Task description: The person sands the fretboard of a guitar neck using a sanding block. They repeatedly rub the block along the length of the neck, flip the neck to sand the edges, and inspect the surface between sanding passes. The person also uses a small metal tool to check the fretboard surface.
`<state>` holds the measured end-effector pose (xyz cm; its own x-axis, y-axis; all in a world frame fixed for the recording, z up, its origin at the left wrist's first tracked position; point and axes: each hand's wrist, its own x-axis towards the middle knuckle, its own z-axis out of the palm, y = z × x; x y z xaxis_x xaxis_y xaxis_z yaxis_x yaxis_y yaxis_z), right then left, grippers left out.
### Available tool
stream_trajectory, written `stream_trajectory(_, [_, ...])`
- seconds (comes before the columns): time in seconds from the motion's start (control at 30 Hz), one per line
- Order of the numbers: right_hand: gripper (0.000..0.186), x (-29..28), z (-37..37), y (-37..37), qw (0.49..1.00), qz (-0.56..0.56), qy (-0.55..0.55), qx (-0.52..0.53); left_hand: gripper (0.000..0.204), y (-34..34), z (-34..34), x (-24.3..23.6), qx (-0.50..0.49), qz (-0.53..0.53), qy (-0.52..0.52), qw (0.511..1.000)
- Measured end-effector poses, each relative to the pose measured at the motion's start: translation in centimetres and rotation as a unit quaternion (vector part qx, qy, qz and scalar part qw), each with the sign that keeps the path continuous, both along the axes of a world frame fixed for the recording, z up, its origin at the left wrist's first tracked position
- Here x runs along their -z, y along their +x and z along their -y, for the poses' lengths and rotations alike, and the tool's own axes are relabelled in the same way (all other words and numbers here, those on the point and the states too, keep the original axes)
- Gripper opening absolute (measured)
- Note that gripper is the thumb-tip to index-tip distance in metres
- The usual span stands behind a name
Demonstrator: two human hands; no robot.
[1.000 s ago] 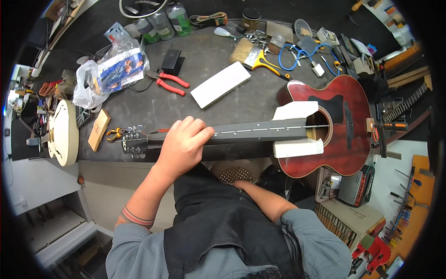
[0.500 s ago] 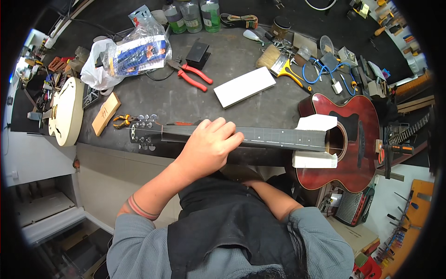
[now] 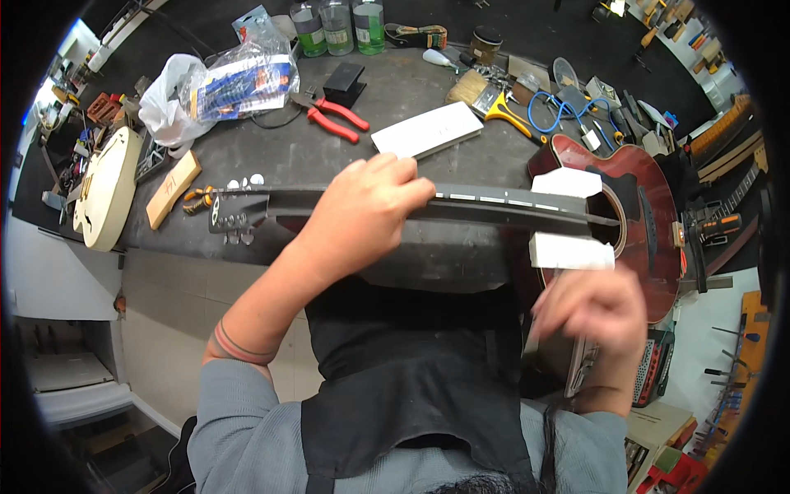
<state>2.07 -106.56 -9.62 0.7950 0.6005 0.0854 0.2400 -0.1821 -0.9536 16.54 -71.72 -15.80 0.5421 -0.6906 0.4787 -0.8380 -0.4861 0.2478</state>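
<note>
A dark red acoustic guitar lies across my lap and the bench edge, its headstock to the left. My left hand is closed round the middle of the black neck, whose side edge with white marks shows. White covering pieces flank the fretboard end on the body: an upper piece and a lower piece. My right hand is just below the lower piece, in front of the guitar body. Motion smears its fingers, and I cannot make out whether they hold anything.
On the bench lie a white rectangular block, red-handled pliers, a wooden block and a yellow-handled brush. Bottles stand at the back. A cream guitar body is at left.
The guitar has rolled, so the neck's side edge shows more. My right hand has come up from near my lap to the guitar body. My left hand stays on the neck.
</note>
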Motion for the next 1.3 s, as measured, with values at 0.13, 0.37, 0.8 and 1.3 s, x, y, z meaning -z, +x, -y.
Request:
stream_trajectory(0.13, [0.023, -0.7, -0.4, 2.7, 0.871, 0.300, -0.267, 0.282, 0.014, -0.2, 0.3, 0.6, -0.010, 0.008, -0.020, 1.000])
stream_trajectory(0.37, [0.015, 2.7, 2.0, 4.7, 0.874, 0.285, -0.329, 0.217, 0.011, -0.4, -0.1, 0.4, -0.007, 0.005, -0.023, 1.000])
stream_trajectory(0.8, [0.013, 4.3, 2.6, 5.3, 0.871, 0.305, -0.310, 0.229, 0.016, -0.8, -16.3, -0.2, -0.166, -0.043, -0.017, 0.985])
stream_trajectory(1.3, [0.011, 5.0, 4.3, 4.4, 0.868, 0.283, -0.292, 0.284, 0.017, -1.2, -16.3, 2.8, -0.196, 0.031, -0.130, 0.971])
